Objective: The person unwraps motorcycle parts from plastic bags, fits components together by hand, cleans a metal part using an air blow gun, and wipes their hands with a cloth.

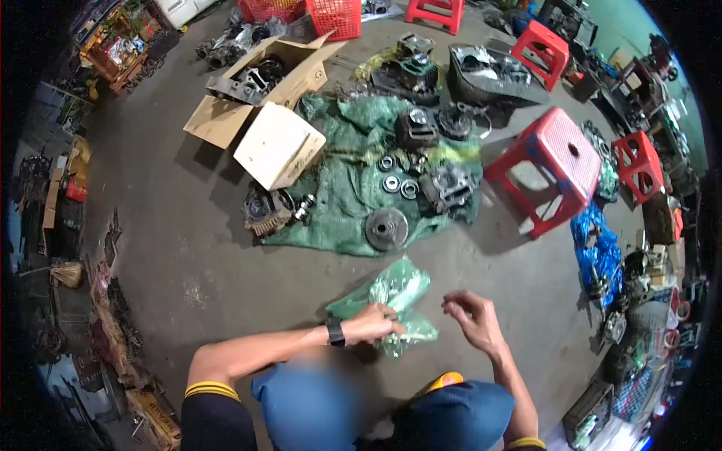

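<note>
Thin plastic bag (402, 286) lies on the smooth grey floor (248, 289), fwd & slightly R of the L hand (368, 325) — the nearer one, touching it, fingers over the film; can't tell how firm the grip. R hand (479, 323) is apart, just R of the bag, half-curled w/ nothing visible in it. Bag's upper part runs approx. near-L to far-R. Film's shiny, crumpled, green-tinted — beyond it, a wrinkled woven sheet (342, 210) w/ a round metal disc (386, 228).
</note>
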`<state>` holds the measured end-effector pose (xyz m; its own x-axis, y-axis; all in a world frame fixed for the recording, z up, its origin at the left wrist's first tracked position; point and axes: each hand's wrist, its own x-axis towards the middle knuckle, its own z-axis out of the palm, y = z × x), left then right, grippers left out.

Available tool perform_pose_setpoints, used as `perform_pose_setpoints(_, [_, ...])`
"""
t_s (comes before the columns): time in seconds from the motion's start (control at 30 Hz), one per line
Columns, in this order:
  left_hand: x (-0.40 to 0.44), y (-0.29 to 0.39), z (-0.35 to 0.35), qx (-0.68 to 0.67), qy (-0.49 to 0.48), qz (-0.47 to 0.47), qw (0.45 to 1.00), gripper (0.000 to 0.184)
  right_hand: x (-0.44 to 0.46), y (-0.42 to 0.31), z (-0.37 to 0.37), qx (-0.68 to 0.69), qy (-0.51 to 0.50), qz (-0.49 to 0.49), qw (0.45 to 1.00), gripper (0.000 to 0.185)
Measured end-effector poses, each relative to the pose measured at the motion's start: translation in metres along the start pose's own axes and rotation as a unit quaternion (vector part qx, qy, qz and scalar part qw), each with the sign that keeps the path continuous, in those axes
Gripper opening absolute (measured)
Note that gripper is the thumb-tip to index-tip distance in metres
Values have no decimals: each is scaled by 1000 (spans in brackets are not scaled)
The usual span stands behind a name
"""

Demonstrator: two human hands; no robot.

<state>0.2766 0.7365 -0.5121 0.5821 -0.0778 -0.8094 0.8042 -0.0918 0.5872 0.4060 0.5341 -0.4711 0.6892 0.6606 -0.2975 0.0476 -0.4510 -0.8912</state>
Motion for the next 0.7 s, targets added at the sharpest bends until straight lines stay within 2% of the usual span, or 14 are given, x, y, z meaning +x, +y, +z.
perform_pose_setpoints(0.07, [4, 1, -2, 21, -22, 22, 999, 29, -1, 9, 6, 22, 2, -16, 1000, 20])
perform_pose_setpoints(0.17, [1, 14, -3, 3, -34, 42, 999, 28, -8, 19, 18, 85, 4, 9, 996, 18])
perform_pose_setpoints(0.27, [10, 17, 0, 10, -29, 64, 997, 29, -18, 37, 42, 7, -45, 9, 999, 17])
perform_pose_setpoints(0.33, [5, 19, 0, -1, -38, 55, 998, 30, -25, 38, 59, 15, -60, 2, 998, 18])
perform_pose_setpoints(0.4, [7, 23, -5, -14, -47, 47, 998, 30, -25, 39, 68, -16, -45, -26, 999, 23])
perform_pose_setpoints(0.47, [12, 21, -11, -13, -102, 54, 993, 33, -20, 43, 72, -65, -37, -76, 994, 29])
perform_pose_setpoints(0.53, [8, 29, -19, 43, -128, 48, 990, 41, -17, 41, 80, -83, -25, -87, 993, 32])
perform_pose_setpoints(0.7, [11, 28, -32, 21, -150, 48, 987, 40, -11, 35, 94, -153, 25, -109, 982, 38])
